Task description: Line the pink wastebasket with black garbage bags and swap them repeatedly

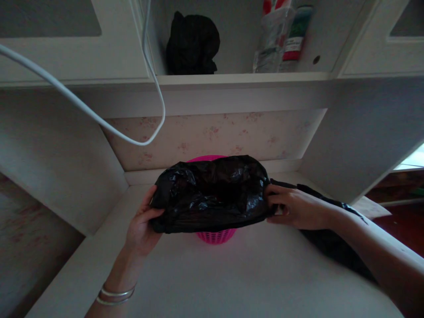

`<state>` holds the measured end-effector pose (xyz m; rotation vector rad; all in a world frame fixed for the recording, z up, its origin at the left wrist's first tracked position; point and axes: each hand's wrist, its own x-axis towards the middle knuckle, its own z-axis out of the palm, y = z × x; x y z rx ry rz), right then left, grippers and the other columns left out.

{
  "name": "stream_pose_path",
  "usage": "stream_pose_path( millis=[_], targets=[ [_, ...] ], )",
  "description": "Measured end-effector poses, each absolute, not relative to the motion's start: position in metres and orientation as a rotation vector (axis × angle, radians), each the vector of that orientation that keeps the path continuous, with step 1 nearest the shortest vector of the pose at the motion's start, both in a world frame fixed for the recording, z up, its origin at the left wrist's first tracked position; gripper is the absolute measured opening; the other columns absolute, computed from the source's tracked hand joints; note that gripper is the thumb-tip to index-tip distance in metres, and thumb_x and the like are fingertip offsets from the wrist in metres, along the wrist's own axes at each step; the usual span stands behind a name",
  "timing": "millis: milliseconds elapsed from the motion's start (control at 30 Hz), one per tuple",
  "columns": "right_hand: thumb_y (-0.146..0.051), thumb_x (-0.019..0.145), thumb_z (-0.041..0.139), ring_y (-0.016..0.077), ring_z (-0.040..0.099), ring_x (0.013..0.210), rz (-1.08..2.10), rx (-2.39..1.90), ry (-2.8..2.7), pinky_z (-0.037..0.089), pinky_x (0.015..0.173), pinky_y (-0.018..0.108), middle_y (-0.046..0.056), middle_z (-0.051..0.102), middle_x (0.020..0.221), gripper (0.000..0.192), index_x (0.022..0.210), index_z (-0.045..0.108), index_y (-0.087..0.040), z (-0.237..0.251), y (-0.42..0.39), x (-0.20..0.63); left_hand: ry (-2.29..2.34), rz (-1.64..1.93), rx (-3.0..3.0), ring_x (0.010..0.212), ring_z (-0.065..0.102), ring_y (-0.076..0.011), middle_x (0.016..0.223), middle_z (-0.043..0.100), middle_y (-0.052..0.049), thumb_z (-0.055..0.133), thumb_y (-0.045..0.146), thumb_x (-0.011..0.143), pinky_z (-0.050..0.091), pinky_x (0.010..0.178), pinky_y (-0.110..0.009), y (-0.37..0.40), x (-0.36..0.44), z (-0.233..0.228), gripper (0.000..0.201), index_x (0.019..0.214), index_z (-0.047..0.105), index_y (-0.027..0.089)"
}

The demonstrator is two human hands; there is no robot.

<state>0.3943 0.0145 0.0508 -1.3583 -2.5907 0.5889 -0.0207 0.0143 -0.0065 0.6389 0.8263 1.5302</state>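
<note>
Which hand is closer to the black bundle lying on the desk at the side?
The right hand. It grips the right edge of the black bag over the pink basket, directly above the black bundle. The left hand holds the bag's far left edge.

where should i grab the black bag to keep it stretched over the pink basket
Probably by the rim of the black bag at its two ends, from the sides, as the left hand and right hand grip it now. The film bunches there, and the pink basket sits under the middle.
</note>
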Motion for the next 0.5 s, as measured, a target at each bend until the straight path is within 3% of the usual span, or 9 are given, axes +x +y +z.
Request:
stream_pose_path(
  millis=[133,267,367,433,500],
  targets=[
    [-0.048,0.089,0.07,0.0214,0.07,0.091,0.463,-1.44,-2.523,0.057,0.087,0.04,0.01,0.061,0.124,0.028,0.098,0.074,-0.022,0.027,0.028,0.395,0.854,1.502,0.594,0.085,0.076,-0.021,0.111,0.08,0.003,0.08,0.005,0.058,0.063,0.068,-0.029,0.026,-0.016,-0.028,0.068,0.117,0.076,0.036],
    [-0.041,0.084,0.07,0.0204,0.073,0.087,0.855,-1.342,-2.329,0.06,0.084,0.038,0.012,0.064,0.125,0.033,0.109,0.072,-0.019,0.012,0.041,0.394,0.876,1.463,0.577,0.086,0.074,-0.0199,0.112,0.078,0.003,0.077,0.005,0.06,0.06,0.069,-0.027,0.035,-0.017,-0.041,0.069,0.123,0.072,0.033],
    [-0.029,0.069,0.079,0.0205,0.07,0.073,1.093,-1.367,-1.88,0.058,0.069,0.034,0.007,0.074,0.096,0.031,0.097,0.075,-0.018,0.012,0.051,0.403,0.878,1.412,0.564,0.081,0.074,-0.0212,0.097,0.077,-0.001,0.077,0.015,0.065,0.06,0.068,-0.03,0.043,-0.025,-0.035,0.046,0.11,0.073,0.027],
    [-0.024,0.066,0.077,0.0173,0.064,0.062,1.073,-1.407,-1.532,0.054,0.06,0.03,0.003,0.071,0.075,0.02,0.085,0.073,-0.019,0.015,0.061,0.411,0.887,1.372,0.561,0.077,0.073,-0.0234,0.086,0.075,-0.004,0.073,0.03,0.076,0.06,0.067,-0.034,0.052,-0.032,-0.023,0.024,0.098,0.072,0.023],
    [-0.026,0.072,0.071,0.0149,0.062,0.065,0.973,-1.387,-1.316,0.052,0.059,0.026,0.002,0.072,0.082,0.014,0.085,0.069,-0.022,0.019,0.075,0.415,0.921,1.329,0.571,0.07,0.072,-0.0234,0.077,0.072,-0.005,0.065,0.043,0.086,0.059,0.063,-0.034,0.064,-0.037,-0.008,0.024,0.089,0.071,0.02]
  ],
)
